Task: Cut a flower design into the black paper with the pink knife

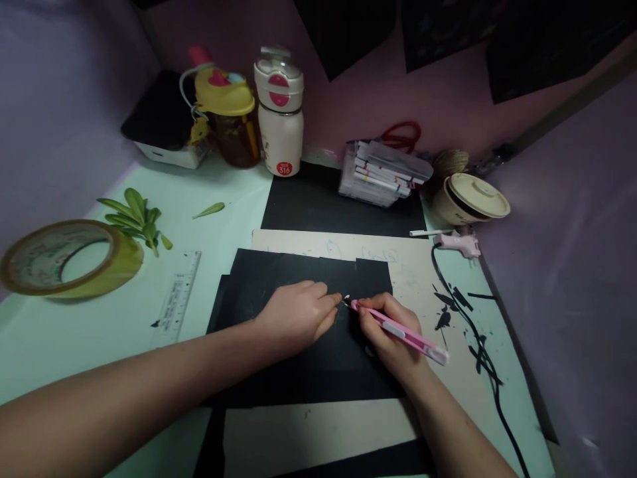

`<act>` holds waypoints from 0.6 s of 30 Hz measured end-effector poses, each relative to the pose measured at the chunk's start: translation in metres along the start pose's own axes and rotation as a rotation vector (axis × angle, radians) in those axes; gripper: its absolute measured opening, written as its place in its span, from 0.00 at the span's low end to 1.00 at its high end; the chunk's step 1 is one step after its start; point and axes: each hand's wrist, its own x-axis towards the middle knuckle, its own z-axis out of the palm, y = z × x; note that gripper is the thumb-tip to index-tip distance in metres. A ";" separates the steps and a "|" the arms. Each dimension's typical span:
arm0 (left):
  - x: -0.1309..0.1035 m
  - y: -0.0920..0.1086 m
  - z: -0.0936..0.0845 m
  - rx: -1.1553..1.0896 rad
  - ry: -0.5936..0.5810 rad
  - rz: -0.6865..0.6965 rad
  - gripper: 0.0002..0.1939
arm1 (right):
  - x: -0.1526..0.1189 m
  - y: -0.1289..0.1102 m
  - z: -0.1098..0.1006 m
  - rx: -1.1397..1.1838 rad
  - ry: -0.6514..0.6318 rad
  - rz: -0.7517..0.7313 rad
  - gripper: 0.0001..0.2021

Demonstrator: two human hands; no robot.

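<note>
Black paper (308, 378) lies on the table in front of me, with a stepped upper edge. My left hand (298, 315) rests on this paper, fingers stretched towards the right and fingertips pressing near a small light cutout. In my right hand (393, 332) is a slim pink craft knife (408, 337), gripped like a pen. Its tip meets the paper just right of my left fingertips. Another small pale gap in the paper shows partly beside the right hand. The blade itself is too small to make out clearly.
A cream board (318, 435) lies beneath the paper. Black scraps (442, 318) and a cable (485, 345) are at right. At left are a tape roll (74, 289), green leaves (133, 216) and a clear ruler (179, 299). Bottles (281, 139) and a marker case (383, 172) stand behind.
</note>
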 end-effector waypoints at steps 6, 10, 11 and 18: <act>0.000 -0.001 0.001 -0.007 0.007 0.007 0.13 | 0.001 0.002 0.000 0.005 0.031 -0.018 0.04; 0.000 -0.001 0.001 -0.013 0.010 0.007 0.14 | 0.002 0.002 0.001 0.019 0.050 -0.013 0.04; 0.000 -0.001 0.001 -0.012 0.009 0.007 0.14 | 0.002 0.002 0.002 0.027 0.061 -0.012 0.04; 0.000 -0.001 0.000 0.000 -0.008 0.004 0.14 | 0.003 0.002 0.004 -0.010 0.060 -0.023 0.05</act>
